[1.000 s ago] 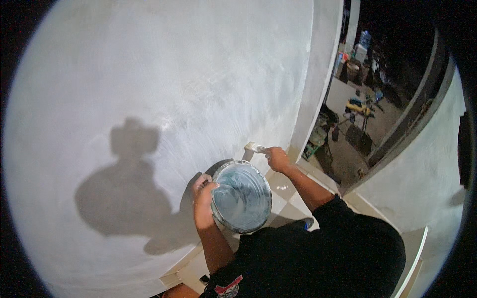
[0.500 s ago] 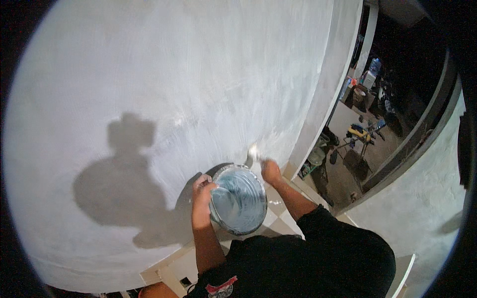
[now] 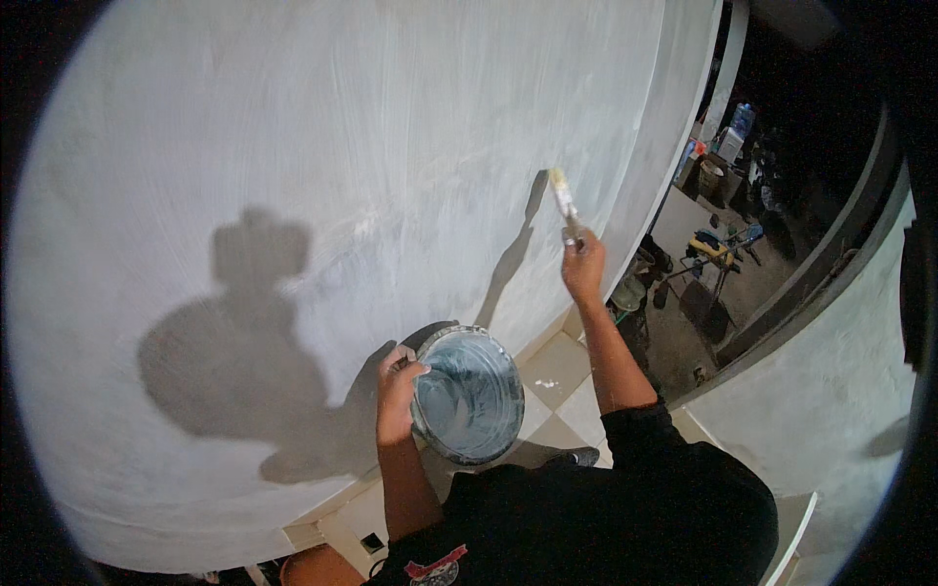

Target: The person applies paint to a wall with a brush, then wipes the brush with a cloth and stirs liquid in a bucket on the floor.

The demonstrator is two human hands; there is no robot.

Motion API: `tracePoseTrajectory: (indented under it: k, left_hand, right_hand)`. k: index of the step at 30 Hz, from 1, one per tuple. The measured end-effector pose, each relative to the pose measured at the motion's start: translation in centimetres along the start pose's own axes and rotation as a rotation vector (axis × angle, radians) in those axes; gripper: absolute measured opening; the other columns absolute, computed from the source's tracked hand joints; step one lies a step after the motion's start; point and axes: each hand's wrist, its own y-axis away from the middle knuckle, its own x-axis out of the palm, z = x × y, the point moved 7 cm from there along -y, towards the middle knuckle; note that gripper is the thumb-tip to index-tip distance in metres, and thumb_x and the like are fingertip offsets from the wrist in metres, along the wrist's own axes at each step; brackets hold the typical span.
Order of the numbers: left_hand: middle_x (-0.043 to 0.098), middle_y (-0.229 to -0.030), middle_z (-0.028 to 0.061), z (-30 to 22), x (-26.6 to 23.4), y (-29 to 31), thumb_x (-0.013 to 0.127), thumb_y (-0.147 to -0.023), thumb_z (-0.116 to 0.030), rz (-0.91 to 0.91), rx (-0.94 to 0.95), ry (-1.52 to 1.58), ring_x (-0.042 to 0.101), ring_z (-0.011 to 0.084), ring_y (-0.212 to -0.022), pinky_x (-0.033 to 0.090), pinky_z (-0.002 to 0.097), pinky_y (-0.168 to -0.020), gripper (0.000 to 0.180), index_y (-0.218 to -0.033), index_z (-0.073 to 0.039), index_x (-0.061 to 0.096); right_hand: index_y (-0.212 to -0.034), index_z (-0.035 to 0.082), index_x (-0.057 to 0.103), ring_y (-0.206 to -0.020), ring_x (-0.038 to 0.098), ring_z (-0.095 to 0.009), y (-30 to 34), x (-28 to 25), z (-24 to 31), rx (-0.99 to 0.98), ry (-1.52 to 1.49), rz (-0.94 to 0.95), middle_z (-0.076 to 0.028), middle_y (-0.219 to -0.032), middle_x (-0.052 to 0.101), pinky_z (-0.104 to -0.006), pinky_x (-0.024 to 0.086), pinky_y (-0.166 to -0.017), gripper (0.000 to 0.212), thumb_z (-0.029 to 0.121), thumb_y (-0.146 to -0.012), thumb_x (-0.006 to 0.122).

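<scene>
My left hand (image 3: 396,391) grips the rim of a round, paint-smeared bucket (image 3: 508,415), thumb over the edge and fingers outside. Whitish paint lies in its bottom and streaks its inner wall. Raised ahead on the right, my right hand (image 3: 583,264) is closed round the handle of a paintbrush (image 3: 563,198). The brush points upward, with its pale yellowish bristle tip at or very near the grey-white wall (image 3: 430,127). Whether the bristles touch it, I cannot tell. Streaky brush marks cover the wall.
Dark shadows of me and the brush fall on the wall. A doorway on the right opens onto a dim room with a yellow-and-black tool (image 3: 711,249), a bucket (image 3: 710,176) and a blue water bottle (image 3: 743,119). White spatters mark the tiled floor (image 3: 557,369) below.
My right hand has swung the paintbrush up and to the right, from low beside the bucket to higher on the wall. The left hand and bucket have barely moved.
</scene>
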Motion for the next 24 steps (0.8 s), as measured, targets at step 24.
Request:
tracePoseTrajectory:
  k: [24]
  left_hand:
    - [0.046,-0.075,-0.0042,-2.3,2.8,1.7,0.066,-0.069,0.002,-0.093,-0.032,-0.027,0.045,0.0105,-0.072,0.037,0.024,-0.073,0.019,-0.075,-0.009,0.052]
  right_hand:
    - [-0.099,-0.002,0.061,-0.086,0.057,-0.045,11.6,5.4,-6.8,-0.156,-0.029,0.331,-0.024,-0.088,0.055,-0.0536,0.047,-0.076,0.016,0.002,-0.085,0.053]
